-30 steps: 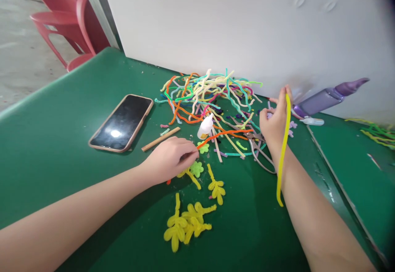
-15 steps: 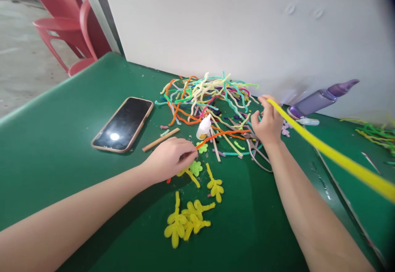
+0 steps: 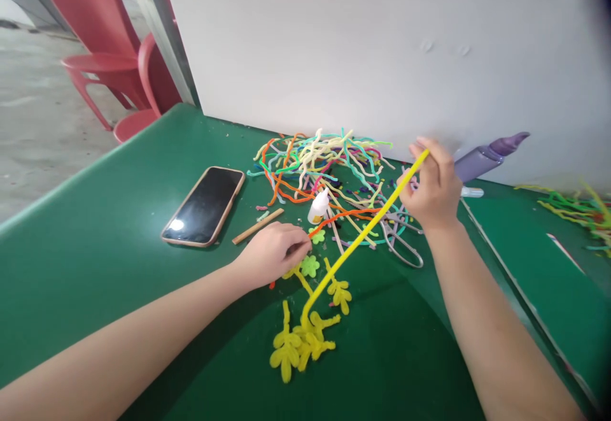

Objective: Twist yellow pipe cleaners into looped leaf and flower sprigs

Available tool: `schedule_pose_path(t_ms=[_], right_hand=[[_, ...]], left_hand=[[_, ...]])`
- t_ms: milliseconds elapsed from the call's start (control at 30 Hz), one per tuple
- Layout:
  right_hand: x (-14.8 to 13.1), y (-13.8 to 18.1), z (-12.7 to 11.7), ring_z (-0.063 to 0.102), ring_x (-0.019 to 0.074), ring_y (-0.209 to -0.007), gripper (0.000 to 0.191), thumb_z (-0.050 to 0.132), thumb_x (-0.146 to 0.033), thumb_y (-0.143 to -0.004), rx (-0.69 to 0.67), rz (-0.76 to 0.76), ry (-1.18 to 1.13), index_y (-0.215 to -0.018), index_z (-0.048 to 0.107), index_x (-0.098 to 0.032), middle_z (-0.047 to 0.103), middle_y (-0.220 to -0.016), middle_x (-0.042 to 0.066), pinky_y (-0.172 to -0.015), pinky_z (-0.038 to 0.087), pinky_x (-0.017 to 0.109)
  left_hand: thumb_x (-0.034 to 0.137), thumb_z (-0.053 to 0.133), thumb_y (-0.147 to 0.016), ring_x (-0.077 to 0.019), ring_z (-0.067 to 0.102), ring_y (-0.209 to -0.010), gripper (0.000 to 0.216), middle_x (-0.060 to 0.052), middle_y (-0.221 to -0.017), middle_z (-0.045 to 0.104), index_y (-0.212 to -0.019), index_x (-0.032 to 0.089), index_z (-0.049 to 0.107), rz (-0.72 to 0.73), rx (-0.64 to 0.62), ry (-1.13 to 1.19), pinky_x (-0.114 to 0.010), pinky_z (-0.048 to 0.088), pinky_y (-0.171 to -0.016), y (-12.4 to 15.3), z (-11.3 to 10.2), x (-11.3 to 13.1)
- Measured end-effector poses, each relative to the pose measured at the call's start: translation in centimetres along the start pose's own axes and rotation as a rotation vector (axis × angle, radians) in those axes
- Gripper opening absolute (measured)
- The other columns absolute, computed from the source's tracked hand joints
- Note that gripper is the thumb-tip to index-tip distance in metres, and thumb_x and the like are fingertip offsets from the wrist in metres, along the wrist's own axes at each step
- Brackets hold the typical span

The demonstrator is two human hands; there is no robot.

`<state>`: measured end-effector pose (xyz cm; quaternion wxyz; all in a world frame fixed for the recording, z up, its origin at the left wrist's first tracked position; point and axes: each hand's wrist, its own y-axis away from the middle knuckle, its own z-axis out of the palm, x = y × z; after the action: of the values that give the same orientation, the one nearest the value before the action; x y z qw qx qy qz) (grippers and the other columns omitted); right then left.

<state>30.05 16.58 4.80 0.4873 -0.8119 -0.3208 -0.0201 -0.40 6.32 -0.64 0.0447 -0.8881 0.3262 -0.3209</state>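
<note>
My right hand (image 3: 432, 185) is raised over the right side, pinching one end of a long yellow pipe cleaner (image 3: 365, 233). The strip slants down leftward, its lower end bent above several yellow leaf-shaped pipe-cleaner pieces (image 3: 285, 349). My left hand (image 3: 274, 252) lies low on the table with fingers curled. An orange pipe cleaner (image 3: 341, 215) runs up to its fingertips; I cannot tell whether it is pinched or lies underneath. Beside those fingers are light green flower shapes (image 3: 310, 266) and another yellow leaf sprig (image 3: 339, 293). Scissors (image 3: 405, 249) lie below my right hand.
A heap of coloured pipe cleaners (image 3: 324, 160) lies against the white board (image 3: 305, 45). Nearby are a small white glue bottle (image 3: 318, 207), a wooden stick (image 3: 258, 227), a phone (image 3: 204, 206) and a purple bottle (image 3: 480, 163). Red chairs (image 3: 105, 67) stand beyond the table's left edge.
The yellow pipe cleaner has swung from the right side across to the left, over the leaf pieces. My right hand has turned and shifted slightly right. My left hand keeps its place; the view has shifted.
</note>
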Motion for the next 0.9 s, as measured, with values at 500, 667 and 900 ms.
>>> schedule_pose_path(t_ms=[500,667,900], right_hand=[[-8.4,3.1,-4.2,0.064,0.0196,-0.092,0.015,0.057,-0.004,-0.078,-0.207,-0.086,-0.271,-0.087,0.059,-0.016,0.069,-0.100,0.009,-0.084,0.053,0.034],[-9.6,4.1,-3.2,0.064,0.0219,-0.089,0.016,0.055,-0.007,-0.080,-0.273,-0.022,-0.290,-0.091,0.059,-0.018,0.068,-0.103,0.009,-0.085,0.049,0.040],[-9.0,5.0,-3.3,0.062,0.0198,-0.075,0.012,0.057,-0.009,-0.080,-0.231,0.115,-0.236,-0.081,0.058,-0.021,0.070,-0.090,0.003,-0.073,0.040,0.038]], left_hand=[[0.021,0.045,-0.092,-0.0177,0.063,-0.076,0.025,-0.005,-0.079,0.069,-0.083,0.016,0.068,-0.040,-0.020,0.002,-0.030,0.048,-0.072,0.1,0.2,-0.1],[0.022,0.045,-0.092,-0.0172,0.063,-0.074,0.025,-0.006,-0.078,0.069,-0.083,0.015,0.067,-0.039,-0.025,-0.005,-0.031,0.048,-0.072,0.1,0.0,0.1],[0.024,0.044,-0.093,-0.0168,0.062,-0.072,0.026,-0.005,-0.077,0.068,-0.083,0.015,0.066,-0.040,-0.045,-0.007,-0.032,0.047,-0.071,0.0,0.0,0.1]])
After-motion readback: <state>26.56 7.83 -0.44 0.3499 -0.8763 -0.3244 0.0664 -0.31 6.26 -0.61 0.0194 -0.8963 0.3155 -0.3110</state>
